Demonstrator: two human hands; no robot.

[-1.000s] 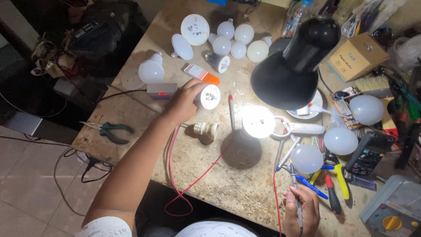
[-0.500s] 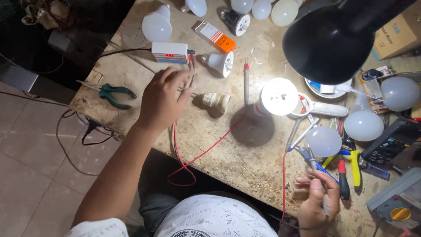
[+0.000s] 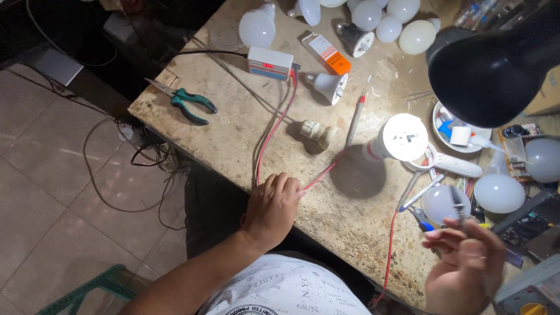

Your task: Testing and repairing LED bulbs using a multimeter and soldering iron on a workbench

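I am seeing the red wire (image 3: pixel 274 131) running from the small white tester box (image 3: pixel 269 62) down across the stone worktop (image 3: pixel 233 137) to the near edge, where the left hand (image 3: pixel 272 209) is resting on it, fingers curled loosely over the loop. The right hand (image 3: pixel 464 265) is hovering blurred at the lower right, pinching a thin dark probe (image 3: pixel 458 204) between thumb and fingers. Just beyond the wire a loose bulb base (image 3: pixel 318 133) is lying, with a lit bulb (image 3: pixel 402 138) glowing beside it. Green-handled pliers (image 3: pixel 189 103) are sitting well apart, near the left edge.
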